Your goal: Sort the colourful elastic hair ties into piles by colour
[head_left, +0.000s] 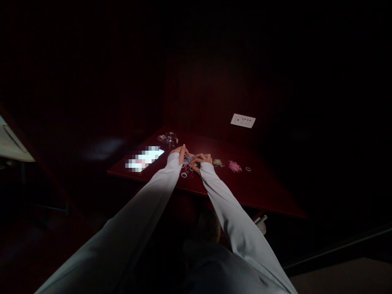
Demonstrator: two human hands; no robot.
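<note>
On a dark red table (263, 188), my left hand (181, 152) and my right hand (202, 161) are close together over a mixed pile of small coloured bands (187, 160). The fingers of both hands reach into the pile, and what they pinch, if anything, is too small to tell. A pale ring (184, 174) lies at the near edge of the pile. To the right of my right hand are a small yellowish pile (218, 163), a pink pile (234, 166) and a single greenish ring (248, 169).
A lit phone-like screen (145, 158), blurred out, lies on the left of the table. Behind it stands a clear glass or plastic container (170, 139). A white socket plate (243, 121) is on the back wall. The surroundings are very dark.
</note>
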